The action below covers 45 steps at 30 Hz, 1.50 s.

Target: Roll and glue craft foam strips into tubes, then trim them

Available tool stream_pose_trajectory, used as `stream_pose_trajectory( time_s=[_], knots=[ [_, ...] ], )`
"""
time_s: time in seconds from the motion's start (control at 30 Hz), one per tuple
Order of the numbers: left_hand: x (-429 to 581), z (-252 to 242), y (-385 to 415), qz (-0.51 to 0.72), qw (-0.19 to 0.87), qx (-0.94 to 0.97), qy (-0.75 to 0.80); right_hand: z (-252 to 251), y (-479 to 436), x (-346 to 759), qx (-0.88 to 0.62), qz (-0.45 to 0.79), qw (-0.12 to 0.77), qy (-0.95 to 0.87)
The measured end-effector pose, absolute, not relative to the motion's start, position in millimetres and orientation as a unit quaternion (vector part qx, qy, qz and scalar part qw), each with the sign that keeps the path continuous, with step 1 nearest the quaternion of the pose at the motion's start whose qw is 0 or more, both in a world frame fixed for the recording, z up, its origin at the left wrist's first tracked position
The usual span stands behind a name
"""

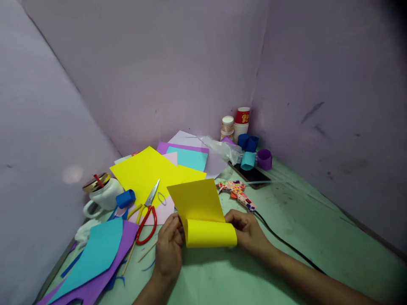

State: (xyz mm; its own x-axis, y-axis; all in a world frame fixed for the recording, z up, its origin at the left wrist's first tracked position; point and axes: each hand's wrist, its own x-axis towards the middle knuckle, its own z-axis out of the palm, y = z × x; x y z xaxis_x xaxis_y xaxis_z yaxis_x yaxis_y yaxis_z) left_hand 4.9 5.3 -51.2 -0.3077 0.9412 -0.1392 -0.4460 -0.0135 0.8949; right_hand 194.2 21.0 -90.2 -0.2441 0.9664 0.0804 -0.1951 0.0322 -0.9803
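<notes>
A yellow sheet of paper point(200, 199) is held up above the table, its near end curled into a loose roll. My left hand point(170, 243) grips its left edge, fingers partly behind the paper. On the other side, my right hand point(248, 231) pinches the right edge by the roll. Just beyond lies a floral-patterned glue gun point(235, 190) with a black cord. To the left, scissors point(149, 207) with one red and one yellow handle rest partly on a larger yellow sheet point(136, 169).
Turquoise point(95, 250) and purple paper lie at the front left, near a white mug point(106, 195). A phone point(251, 173), rolled paper rings point(264, 159), a plastic bag point(219, 148) and stacked paper cups point(241, 127) stand at the back right. Walls enclose the table.
</notes>
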Motion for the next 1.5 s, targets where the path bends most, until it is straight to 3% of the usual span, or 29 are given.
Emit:
stream_pose_trajectory(
  time_s=[0.2,0.63,0.93,1.37,1.5],
  knots=[
    [3,-53,3,0.636,0.571,0.275,0.440,-91,28,194,-0.387,0.637,0.488,-0.454],
    [1,-42,-5,0.628,0.484,0.341,0.505,-85,27,187,-0.378,0.658,0.482,-0.439],
    [-12,-49,-3,0.566,0.504,0.418,0.502,-90,30,189,-0.396,0.656,0.468,-0.441],
    [-3,-47,-2,0.532,0.396,0.453,0.596,-86,26,188,-0.400,0.671,0.458,-0.424],
    [-12,-54,-1,0.502,0.461,0.443,0.582,-84,25,188,-0.409,0.665,0.464,-0.419]
  ],
)
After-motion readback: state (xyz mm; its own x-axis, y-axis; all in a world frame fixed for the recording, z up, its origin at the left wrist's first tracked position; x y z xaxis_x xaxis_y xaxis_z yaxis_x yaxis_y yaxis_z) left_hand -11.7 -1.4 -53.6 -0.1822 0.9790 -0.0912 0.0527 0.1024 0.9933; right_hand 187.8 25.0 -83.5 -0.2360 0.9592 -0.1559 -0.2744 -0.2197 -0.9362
